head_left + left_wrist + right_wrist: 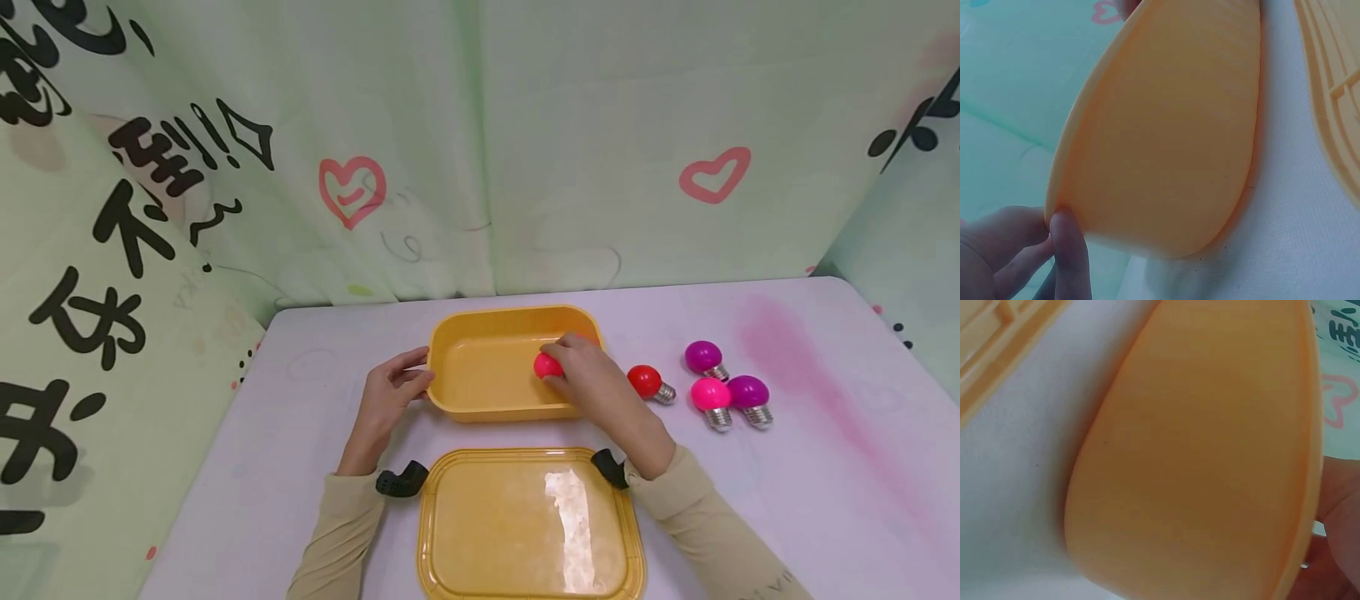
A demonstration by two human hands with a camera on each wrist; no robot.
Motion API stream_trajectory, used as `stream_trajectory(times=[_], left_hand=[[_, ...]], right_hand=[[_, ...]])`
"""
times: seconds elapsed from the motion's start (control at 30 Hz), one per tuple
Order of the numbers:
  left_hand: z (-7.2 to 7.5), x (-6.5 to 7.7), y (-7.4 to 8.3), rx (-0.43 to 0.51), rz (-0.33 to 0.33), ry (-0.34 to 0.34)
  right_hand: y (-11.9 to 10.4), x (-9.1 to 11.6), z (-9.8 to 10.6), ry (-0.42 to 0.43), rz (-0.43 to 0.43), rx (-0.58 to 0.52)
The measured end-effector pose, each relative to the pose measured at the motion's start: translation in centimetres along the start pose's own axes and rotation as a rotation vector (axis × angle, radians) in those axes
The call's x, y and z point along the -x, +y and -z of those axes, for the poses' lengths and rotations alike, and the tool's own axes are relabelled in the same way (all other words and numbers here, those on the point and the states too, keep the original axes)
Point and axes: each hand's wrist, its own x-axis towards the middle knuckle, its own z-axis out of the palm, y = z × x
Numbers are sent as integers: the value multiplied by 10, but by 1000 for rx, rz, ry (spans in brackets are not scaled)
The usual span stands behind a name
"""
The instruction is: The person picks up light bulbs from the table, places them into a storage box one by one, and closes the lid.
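Observation:
A yellow plastic box [480,367], without its lid, stands toward the back of the table in the head view. My left hand [386,404] is at its left end; in the left wrist view the thumb and fingers pinch the box's rim [1060,150]. Inside the box's right part, my right hand [592,379] holds a pinkish-red toy light bulb [547,365] by its base end, which the fingers hide. From the right wrist, the box wall [1197,456] fills the view and covers the bulb; part of the right hand [1341,512] shows beyond the rim.
A yellow lid [495,525] lies in front of the box, between the forearms. Right of the box lies a red bulb [645,381]. Farther right are a pink bulb [710,393] and two purple bulbs [748,391] close together. A pale green curtain [570,208] hangs behind the table.

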Motion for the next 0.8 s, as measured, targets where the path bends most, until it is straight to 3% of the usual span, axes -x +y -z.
stream_trajectory(times=[0.5,0.8], left_hand=[[-2,0,1,-13,4,21],[-1,0,0,-1,7,13]], right_hand=[[3,-7,-9,-79,-36,38],[3,-8,-11,-70,-37,38]])
